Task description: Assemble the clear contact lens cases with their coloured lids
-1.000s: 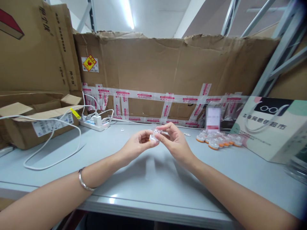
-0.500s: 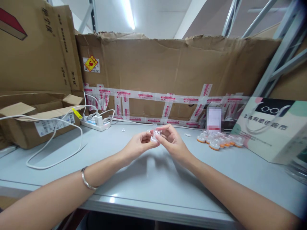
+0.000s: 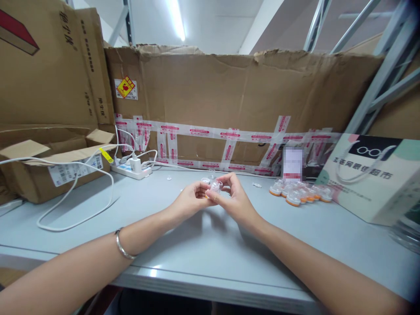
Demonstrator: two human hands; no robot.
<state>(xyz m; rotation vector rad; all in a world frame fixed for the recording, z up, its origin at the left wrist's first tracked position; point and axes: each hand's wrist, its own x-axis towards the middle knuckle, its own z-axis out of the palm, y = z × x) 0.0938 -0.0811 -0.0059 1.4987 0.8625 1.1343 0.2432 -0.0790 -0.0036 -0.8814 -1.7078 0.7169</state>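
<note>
A small clear plastic piece with a white inner part (image 3: 215, 187) is held between my two hands above the middle of the table. A bit of orange shows at its lower edge. My left hand (image 3: 190, 199) grips it from the left with curled fingers. From the right, the thumb and forefinger of my right hand (image 3: 236, 200) pinch it. Fingers cover part of the piece, so its full shape is hidden. Behind the hands, small clear and white parts (image 3: 206, 180) show close to my left fingertips. At the right stands a cluster of clear domed pieces with orange bases (image 3: 293, 199).
A power strip (image 3: 133, 171) with white cables (image 3: 75, 229) lies at the left beside an opened carton (image 3: 29, 183). Small clear bits (image 3: 257, 185) lie behind my right hand. A paper bag (image 3: 370, 183) stands right; a large cardboard sheet (image 3: 210, 92) closes off the back.
The piece has turned in my fingers, with its clear rim facing up more and orange now showing below. Both hands stay in nearly the same place.
</note>
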